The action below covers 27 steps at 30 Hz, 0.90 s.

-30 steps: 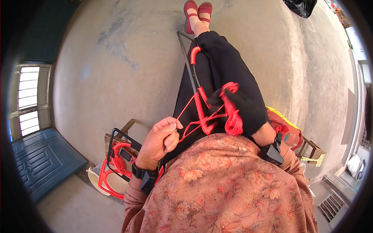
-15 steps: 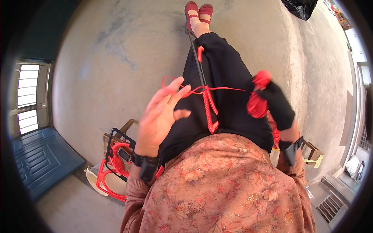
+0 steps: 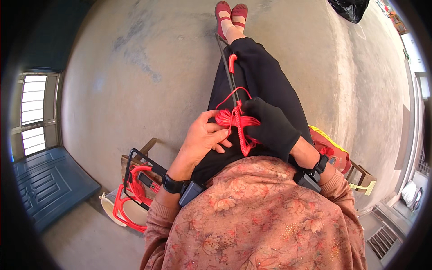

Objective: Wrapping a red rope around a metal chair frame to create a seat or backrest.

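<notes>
Wears brn-pink floral top [image 3: 265, 211], blk trousers [image 3: 265, 74], red shoes [image 3: 222, 8], blk R glove [image 3: 274, 128] & blk wristbands [image 3: 174, 184]

Gray concrete flr [image 3: 135, 85] spans ctr of frame, w/ barred window [image 3: 33, 112] (bright panes) at L edge, blue panelled door [image 3: 56, 182] lower L, and slatted grille [image 3: 382, 240] lower R.

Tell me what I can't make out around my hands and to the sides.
All in the head view:
Red cord bundle where it crosses the cord-wrapped metal frame: red blends with red.
Right hand: black-gloved fingertips lost against the dark trousers, grip unclear.
Black plastic bag: cut off by the top edge.
Keypad phone: screen too small to read.
</notes>
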Tool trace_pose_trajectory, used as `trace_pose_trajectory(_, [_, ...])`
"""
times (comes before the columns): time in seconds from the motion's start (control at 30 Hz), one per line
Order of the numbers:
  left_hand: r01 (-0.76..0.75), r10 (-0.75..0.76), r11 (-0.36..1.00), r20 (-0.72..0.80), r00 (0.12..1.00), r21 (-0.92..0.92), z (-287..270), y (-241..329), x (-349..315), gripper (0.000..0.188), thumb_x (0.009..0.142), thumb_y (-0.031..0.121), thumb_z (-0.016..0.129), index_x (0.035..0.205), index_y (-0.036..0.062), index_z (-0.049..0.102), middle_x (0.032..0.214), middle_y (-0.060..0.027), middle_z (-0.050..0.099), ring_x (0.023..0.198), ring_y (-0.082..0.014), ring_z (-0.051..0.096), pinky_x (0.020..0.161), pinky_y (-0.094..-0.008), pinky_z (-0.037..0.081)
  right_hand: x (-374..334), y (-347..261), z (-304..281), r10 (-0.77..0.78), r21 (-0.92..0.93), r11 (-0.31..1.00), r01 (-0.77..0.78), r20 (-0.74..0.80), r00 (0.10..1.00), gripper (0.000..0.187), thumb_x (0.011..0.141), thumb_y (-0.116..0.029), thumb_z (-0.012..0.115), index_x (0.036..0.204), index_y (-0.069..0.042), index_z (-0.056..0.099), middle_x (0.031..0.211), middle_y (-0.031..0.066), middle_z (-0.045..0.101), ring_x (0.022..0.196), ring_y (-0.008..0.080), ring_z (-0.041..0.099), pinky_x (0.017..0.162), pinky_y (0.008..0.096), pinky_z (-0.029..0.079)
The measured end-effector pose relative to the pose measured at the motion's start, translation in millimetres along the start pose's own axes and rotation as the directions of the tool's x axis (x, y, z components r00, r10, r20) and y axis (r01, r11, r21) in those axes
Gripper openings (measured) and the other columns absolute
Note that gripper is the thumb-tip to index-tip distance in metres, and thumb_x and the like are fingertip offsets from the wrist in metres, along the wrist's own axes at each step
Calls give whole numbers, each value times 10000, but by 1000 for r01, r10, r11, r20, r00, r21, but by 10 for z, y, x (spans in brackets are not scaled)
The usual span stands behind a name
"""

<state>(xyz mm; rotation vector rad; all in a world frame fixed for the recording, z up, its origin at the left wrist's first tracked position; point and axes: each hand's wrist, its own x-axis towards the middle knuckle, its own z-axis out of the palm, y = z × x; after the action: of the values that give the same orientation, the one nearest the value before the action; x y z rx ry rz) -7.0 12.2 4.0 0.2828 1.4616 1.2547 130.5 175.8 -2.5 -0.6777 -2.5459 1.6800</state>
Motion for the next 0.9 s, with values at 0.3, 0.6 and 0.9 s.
trace_pose_trajectory(0.3, [-133,123,987,-109,986,-95,-13,-47,47,385,886,189,625,1235,57,529,1076,-81,628,877,-144,632,540,-222,499,-70,-330,-180,-162,-43,986,158,-116,980,354,762,23,650,1104,-6,564,1045,104,627,981,140,621,836,279,505])
trace_pose_trajectory(0.6, [-465,498,607,-147,854,-644,-753,1059,-848,194,964,246,483,959,52,484,646,-18,434,590,-142,405,525,-259,374,115,-433,-389,-166,-62,986,155,-410,897,493,724,-204,736,1152,-28,568,1094,142,618,974,316,612,832,359,500])
trace_pose_trajectory(0.9, [-729,700,440,-308,645,-525,-1049,1499,-1475,120,945,128,520,953,28,454,672,-3,391,586,-97,370,538,-253,354,498,-685,-364,-353,401,864,305,49,934,229,922,-189,548,981,24,610,870,111,643,832,199,632,775,278,484])
